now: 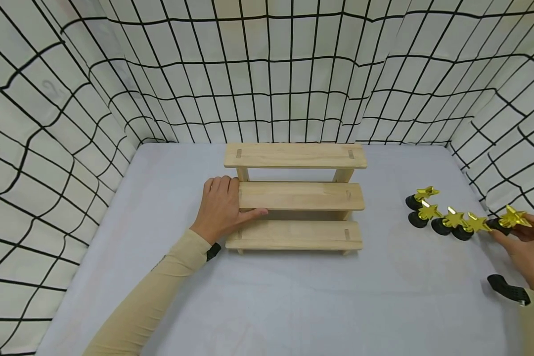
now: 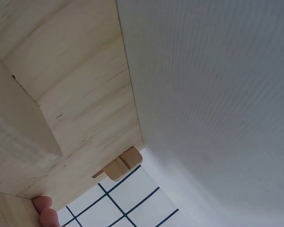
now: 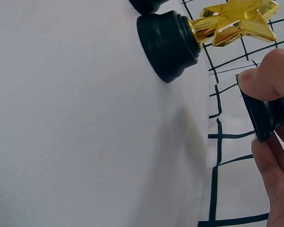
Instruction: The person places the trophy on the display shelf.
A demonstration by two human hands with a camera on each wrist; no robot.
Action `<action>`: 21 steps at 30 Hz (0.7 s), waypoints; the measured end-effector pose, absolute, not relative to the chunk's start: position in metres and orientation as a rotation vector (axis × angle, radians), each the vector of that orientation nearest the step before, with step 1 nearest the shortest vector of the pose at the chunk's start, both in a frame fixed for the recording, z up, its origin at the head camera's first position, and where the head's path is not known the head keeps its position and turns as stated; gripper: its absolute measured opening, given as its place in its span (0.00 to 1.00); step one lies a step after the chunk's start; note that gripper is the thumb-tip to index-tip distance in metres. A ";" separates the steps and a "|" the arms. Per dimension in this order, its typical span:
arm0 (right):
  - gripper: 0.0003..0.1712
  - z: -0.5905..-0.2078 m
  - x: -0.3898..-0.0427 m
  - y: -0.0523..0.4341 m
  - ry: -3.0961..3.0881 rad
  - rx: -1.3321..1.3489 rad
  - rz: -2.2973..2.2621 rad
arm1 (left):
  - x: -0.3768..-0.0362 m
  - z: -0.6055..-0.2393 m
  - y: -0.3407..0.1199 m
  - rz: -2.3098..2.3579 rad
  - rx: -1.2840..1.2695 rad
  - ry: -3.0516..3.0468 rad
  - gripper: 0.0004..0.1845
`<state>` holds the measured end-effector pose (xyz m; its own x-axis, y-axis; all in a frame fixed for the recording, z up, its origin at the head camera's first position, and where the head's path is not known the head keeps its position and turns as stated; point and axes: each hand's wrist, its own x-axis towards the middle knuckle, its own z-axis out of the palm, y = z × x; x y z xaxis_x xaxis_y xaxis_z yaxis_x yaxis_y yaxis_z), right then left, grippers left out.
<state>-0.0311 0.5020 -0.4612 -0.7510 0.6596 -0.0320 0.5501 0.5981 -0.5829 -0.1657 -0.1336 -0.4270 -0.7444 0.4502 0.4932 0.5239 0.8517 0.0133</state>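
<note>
A three-tier wooden display stand sits mid-table. My left hand grips the left end of its middle tier, thumb along the front edge; two fingertips show at the wood in the left wrist view. At the table's right side, my right hand pinches a gold star trophy by its black base, tilted, with the thumb on one side and fingers on the other. Beside it stand several more star trophies in a bent row. One of them, a nearby trophy, shows in the right wrist view.
A white cloth covers the table. Behind it and along both sides rises a white wall with a black grid. The grid comes close to the right hand and the trophies.
</note>
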 end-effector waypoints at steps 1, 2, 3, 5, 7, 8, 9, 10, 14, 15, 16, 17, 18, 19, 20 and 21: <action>0.42 -0.460 -0.031 0.502 -2.633 -1.007 0.875 | -0.166 -0.427 -0.134 -0.203 -0.714 -2.539 0.47; 0.42 -0.459 -0.031 0.502 -2.624 -1.002 0.883 | -0.166 -0.427 -0.134 -0.202 -0.714 -2.536 0.47; 0.42 -0.458 -0.030 0.501 -2.613 -0.996 0.891 | -0.166 -0.428 -0.134 -0.199 -0.714 -2.532 0.47; 0.42 -0.456 -0.030 0.501 -2.599 -0.984 0.910 | -0.166 -0.428 -0.134 -0.200 -0.711 -2.528 0.47; 0.42 -0.454 -0.030 0.500 -2.595 -0.973 0.903 | -0.166 -0.427 -0.134 -0.200 -0.711 -2.521 0.47; 0.42 -0.453 -0.030 0.499 -2.589 -0.963 0.900 | -0.165 -0.427 -0.134 -0.201 -0.710 -2.519 0.47; 0.42 -0.452 -0.030 0.499 -2.586 -0.955 0.897 | -0.165 -0.427 -0.134 -0.200 -0.710 -2.517 0.47; 0.42 -0.451 -0.030 0.498 -2.586 -0.949 0.893 | -0.165 -0.427 -0.134 -0.200 -0.710 -2.516 0.48; 0.41 -0.445 -0.034 0.494 -2.564 -0.934 0.883 | -0.165 -0.427 -0.134 -0.204 -0.712 -2.514 0.48; 0.41 -0.443 -0.034 0.492 -2.560 -0.921 0.882 | -0.165 -0.427 -0.134 -0.203 -0.712 -2.513 0.48; 0.41 -0.442 -0.035 0.490 -2.554 -0.914 0.883 | -0.165 -0.427 -0.134 -0.204 -0.713 -2.514 0.48; 0.41 -0.440 -0.036 0.489 -2.550 -0.897 0.884 | -0.165 -0.427 -0.134 -0.205 -0.713 -2.516 0.48; 0.41 -0.438 -0.036 0.488 -2.548 -0.869 0.889 | -0.165 -0.427 -0.134 -0.206 -0.712 -2.520 0.48; 0.41 -0.436 -0.037 0.486 -2.543 -0.844 0.892 | -0.165 -0.427 -0.134 -0.207 -0.713 -2.523 0.48; 0.41 -0.434 -0.037 0.485 -2.538 -0.816 0.892 | -0.165 -0.427 -0.134 -0.206 -0.712 -2.527 0.48; 0.41 -0.431 -0.038 0.483 -2.535 -0.796 0.891 | -0.165 -0.428 -0.134 -0.204 -0.712 -2.528 0.48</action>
<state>-0.0383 0.4832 -0.4315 -0.7862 0.6051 0.1257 0.3932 0.6467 -0.6536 -0.1654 -0.1340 -0.4276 -0.7370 0.4487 0.5056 0.5238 0.8518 0.0076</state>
